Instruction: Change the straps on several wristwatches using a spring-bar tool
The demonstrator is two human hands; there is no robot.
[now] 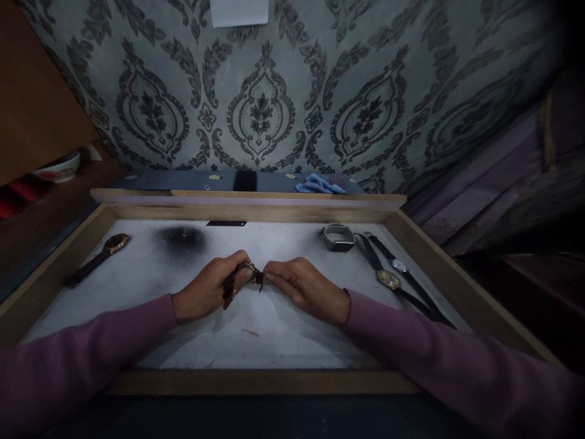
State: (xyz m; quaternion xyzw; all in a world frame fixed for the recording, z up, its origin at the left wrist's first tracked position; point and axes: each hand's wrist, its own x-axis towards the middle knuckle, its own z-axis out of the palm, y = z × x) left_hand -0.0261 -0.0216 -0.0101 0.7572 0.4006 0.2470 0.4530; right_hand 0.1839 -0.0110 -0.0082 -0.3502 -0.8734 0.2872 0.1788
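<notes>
Over the middle of a white-floored wooden tray (256, 383), both hands meet on one wristwatch (248, 268) with a dark reddish-brown strap. My left hand (212, 286) is closed around the watch case, and part of the strap hangs below its fingers. With thumb and forefinger, my right hand (306, 286) pinches the strap close to the right side of the case. The fingers hide much of the watch, so the detail where the strap joins the case cannot be made out.
A brown-strapped watch (114, 244) lies at the tray's left. On the right are a grey band watch (339, 238), a gold-faced watch (388, 279) and a white-faced watch (400, 266). A thin black strip (226, 224) lies by the back wall; a blue cloth (319, 183) rests behind the tray.
</notes>
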